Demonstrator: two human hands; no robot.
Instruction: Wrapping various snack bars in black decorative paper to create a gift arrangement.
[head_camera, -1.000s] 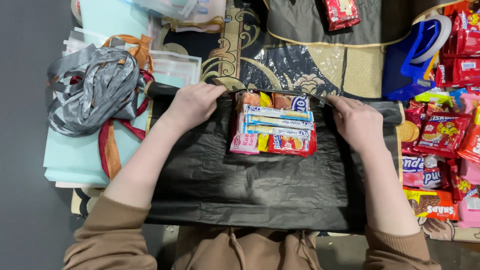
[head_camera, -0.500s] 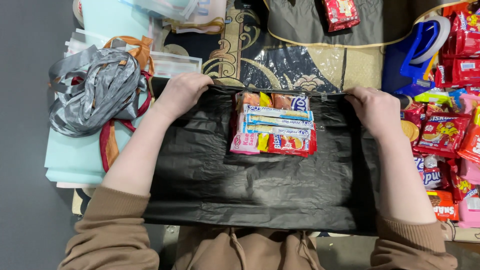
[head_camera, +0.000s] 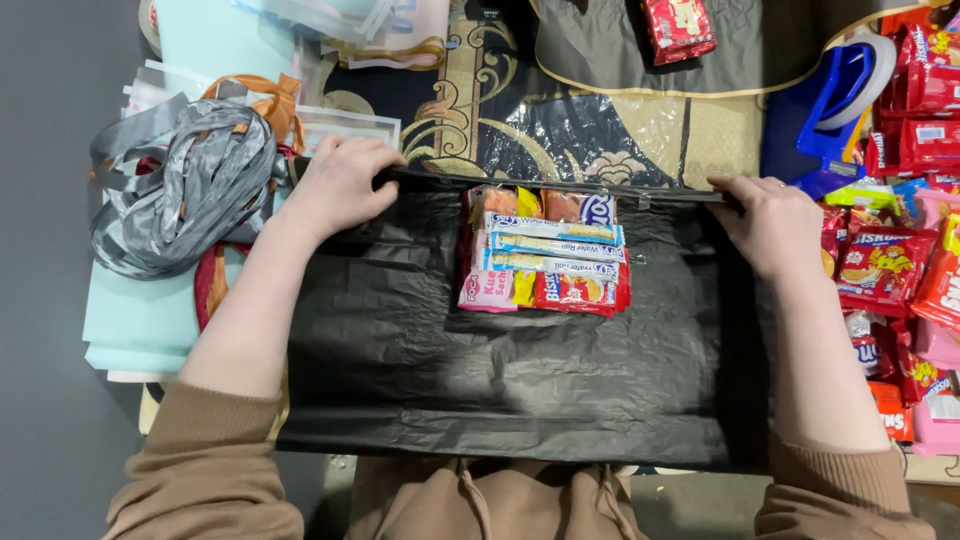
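Cluttered packing table (head_camera: 640, 130): left hand (head_camera: 340, 185) and right hand (head_camera: 775, 225), now spread wider, each clamp the black plastic sheet's (head_camera: 500, 370) far edge behind stacked snack packets (head_camera: 545, 250).

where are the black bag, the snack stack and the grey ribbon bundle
black bag (head_camera: 500, 380), head view, bare middle of the sheet
snack stack (head_camera: 545, 250), head view, middle wafer pack
grey ribbon bundle (head_camera: 180, 190), head view, centre of the coil

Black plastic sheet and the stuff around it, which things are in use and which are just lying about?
In use:
black plastic sheet
snack bundle
left hand
right hand

Lying about:
grey ribbon bundle
blue tape dispenser
loose snack packets
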